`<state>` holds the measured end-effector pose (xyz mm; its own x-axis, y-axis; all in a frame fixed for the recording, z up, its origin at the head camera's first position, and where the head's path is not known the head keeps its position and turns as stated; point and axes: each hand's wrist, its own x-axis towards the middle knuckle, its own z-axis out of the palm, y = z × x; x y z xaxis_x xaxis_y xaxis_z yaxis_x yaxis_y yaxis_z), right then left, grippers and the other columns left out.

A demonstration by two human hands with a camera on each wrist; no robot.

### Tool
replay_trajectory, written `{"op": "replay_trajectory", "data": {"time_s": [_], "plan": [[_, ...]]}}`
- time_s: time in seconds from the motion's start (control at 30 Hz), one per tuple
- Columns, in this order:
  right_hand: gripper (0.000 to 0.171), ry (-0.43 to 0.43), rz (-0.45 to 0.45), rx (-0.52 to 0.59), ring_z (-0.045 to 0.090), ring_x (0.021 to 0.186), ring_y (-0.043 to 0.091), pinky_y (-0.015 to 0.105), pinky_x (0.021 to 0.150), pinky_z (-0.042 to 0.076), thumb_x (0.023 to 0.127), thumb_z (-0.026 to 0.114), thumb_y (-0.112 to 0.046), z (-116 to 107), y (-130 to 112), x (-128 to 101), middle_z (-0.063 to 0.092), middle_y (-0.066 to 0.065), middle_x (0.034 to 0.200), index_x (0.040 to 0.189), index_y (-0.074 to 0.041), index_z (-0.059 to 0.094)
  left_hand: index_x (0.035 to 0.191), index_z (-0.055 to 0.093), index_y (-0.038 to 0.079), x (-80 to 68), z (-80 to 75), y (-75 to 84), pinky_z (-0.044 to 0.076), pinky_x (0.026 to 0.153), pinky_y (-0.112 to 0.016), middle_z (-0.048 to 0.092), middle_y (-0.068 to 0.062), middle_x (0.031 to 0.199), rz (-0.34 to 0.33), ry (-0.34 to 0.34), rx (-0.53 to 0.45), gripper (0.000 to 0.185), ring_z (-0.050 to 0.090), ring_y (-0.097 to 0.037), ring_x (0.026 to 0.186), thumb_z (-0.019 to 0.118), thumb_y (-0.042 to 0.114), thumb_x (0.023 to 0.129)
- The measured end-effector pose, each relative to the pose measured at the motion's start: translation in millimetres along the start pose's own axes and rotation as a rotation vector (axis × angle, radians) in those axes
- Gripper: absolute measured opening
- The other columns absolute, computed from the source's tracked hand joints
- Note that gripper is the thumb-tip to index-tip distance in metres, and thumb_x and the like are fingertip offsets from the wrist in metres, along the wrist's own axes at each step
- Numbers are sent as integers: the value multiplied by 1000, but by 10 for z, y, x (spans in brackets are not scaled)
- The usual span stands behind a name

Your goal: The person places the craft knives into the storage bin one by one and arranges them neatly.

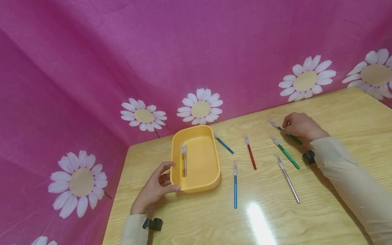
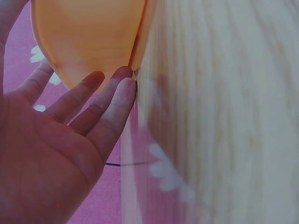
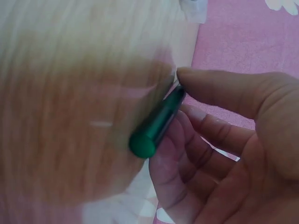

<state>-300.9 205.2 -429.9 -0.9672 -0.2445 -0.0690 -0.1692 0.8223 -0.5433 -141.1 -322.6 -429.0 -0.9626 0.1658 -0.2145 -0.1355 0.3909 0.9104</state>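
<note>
Grip, right hand (image 1: pixel 301 126): pinched green capped tool (image 3: pixel 159 122), well right of yellow tray (image 1: pixel 202 161). Left hand (image 1: pixel 155 186): fingers extended, touched tray. Light mid-barrel hold seemed advisable.

A: What is hidden in the head view?

B: The right hand (image 1: pixel 302 126) covers part of a green pen-shaped tool (image 1: pixel 294 138); its pale cap (image 1: pixel 272 123) is blurred.

A: And at the edges?

B: The left-wrist view's top edge crops the yellow tray (image 2: pixel 88 37). Overhead, the frame cuts off a flower (image 1: pixel 43 241) at lower left and the right sleeve (image 1: pixel 352 180) at right.
</note>
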Motion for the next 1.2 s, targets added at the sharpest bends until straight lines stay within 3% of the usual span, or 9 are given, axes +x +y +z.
{"op": "replay_trajectory", "data": {"time_s": [0.2, 0.47, 0.8, 1.03, 1.2], "plan": [[11, 10, -20, 10, 57, 78, 25, 33, 68, 43, 84, 73, -13, 11, -20, 0, 68, 8, 83, 87, -2, 73, 146, 49, 24, 4, 5, -4, 57, 104, -42, 48, -7, 159, -8, 11, 14, 77, 64, -30, 129, 89, 12, 82], [6, 5, 18, 14, 55, 73, 25, 33, 60, 40, 80, 69, -11, 26, -22, -15, 64, 5, 76, 80, -5, 70, 147, 45, 17, 35, -18, -23, 58, 102, -40, 44, -15, 161, 63, -34, 50, 77, 62, -37, 133, 87, 9, 84], [11, -8, 29, -32, 58, 74, 27, 35, 59, 43, 81, 70, -16, 3, -24, -23, 69, 11, 84, 83, -5, 71, 147, 48, 22, 7, 2, -14, 57, 103, -40, 46, -8, 159, 1, 7, 10, 78, 64, -30, 128, 89, 11, 82], [13, -13, 25, -42, 59, 76, 28, 35, 62, 44, 82, 71, -17, -8, -15, -16, 69, 11, 83, 82, -5, 71, 148, 46, 19, 11, -5, -18, 58, 98, -33, 46, -12, 160, 28, -6, 23, 78, 65, -31, 127, 88, 10, 83], [15, -12, 19, -42, 60, 77, 27, 36, 63, 45, 81, 73, -19, -15, -10, -14, 70, 10, 83, 82, -4, 71, 147, 47, 20, 12, -4, -17, 57, 97, -32, 49, -10, 157, 7, -6, -11, 78, 65, -30, 126, 89, 9, 82]]}}
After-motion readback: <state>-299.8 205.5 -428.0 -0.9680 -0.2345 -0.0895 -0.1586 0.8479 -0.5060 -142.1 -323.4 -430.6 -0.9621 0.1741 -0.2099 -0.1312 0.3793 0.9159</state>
